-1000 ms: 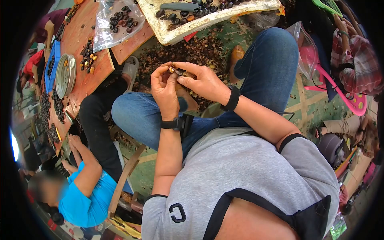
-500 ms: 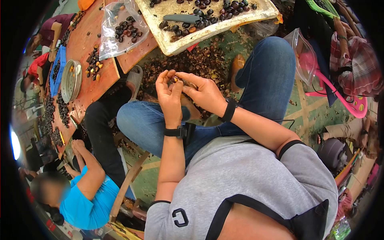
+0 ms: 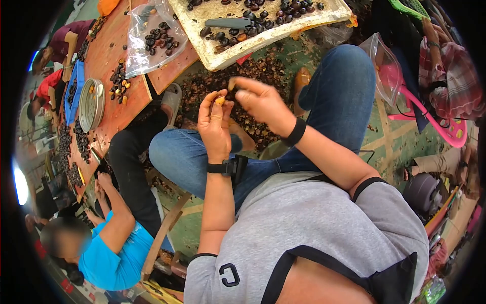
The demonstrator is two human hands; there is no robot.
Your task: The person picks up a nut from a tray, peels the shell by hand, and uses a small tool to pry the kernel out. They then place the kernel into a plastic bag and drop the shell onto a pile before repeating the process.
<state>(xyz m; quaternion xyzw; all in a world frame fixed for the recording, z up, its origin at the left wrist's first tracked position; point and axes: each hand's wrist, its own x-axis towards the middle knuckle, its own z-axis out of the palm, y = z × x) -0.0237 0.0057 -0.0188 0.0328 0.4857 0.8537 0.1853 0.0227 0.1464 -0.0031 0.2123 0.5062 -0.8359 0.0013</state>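
Note:
My left hand (image 3: 214, 124) pinches a yellow peeled seed (image 3: 219, 101) between thumb and fingertips, above my crossed legs. My right hand (image 3: 264, 105) is just to the right of it, apart from the seed. Its fingertips are blurred, with index finger and thumb apart; I see nothing clearly held there. Dark seeds (image 3: 255, 24) lie in a whitish foam tray (image 3: 215, 55) ahead of me, along with a grey knife-like tool (image 3: 228, 23). Brown shell scraps (image 3: 253, 76) cover the floor beneath my hands.
At left, a reddish wooden table (image 3: 114, 40) bears a clear plastic bag (image 3: 139, 55) of seeds, a round metal tray (image 3: 91, 106) and a blue tray (image 3: 74, 93). A person in a blue shirt (image 3: 114, 258) sits close on my left. A pink plastic stool (image 3: 430, 119) stands at right.
My right hand has pulled away from my left, its index finger lifting. The yellow seed now shows more plainly in my left fingertips.

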